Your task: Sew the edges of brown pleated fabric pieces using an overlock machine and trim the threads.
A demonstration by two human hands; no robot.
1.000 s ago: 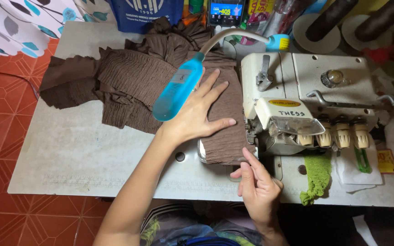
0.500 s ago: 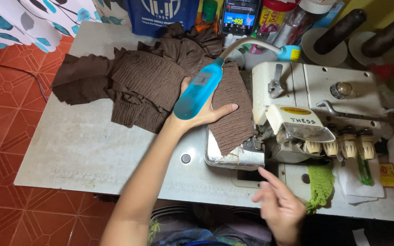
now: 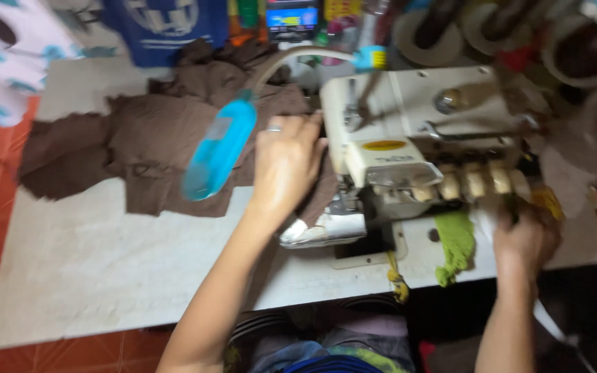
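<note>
My left hand [image 3: 285, 166], with a ring on one finger, rests palm down on brown ribbed fabric [image 3: 153, 148] just left of the white sewing machine [image 3: 409, 152]. Its fingers curl over the cloth by the needle area. My right hand [image 3: 526, 238] is at the machine's right front corner, near the table edge; motion blur hides whether it grips anything. A blue lamp head [image 3: 217, 150] on a flexible neck hangs over the fabric beside my left hand.
The white table [image 3: 98, 262] carries more brown fabric spread toward the back left. A green cloth [image 3: 456, 245] hangs at the machine's front. Thread cones and a blue bag [image 3: 167, 27] stand along the back. Orange floor tiles lie at left.
My left hand has slid right along the fabric toward the machine. My right hand has moved from the front of the machine to its right corner. The view shifted and blurred.
</note>
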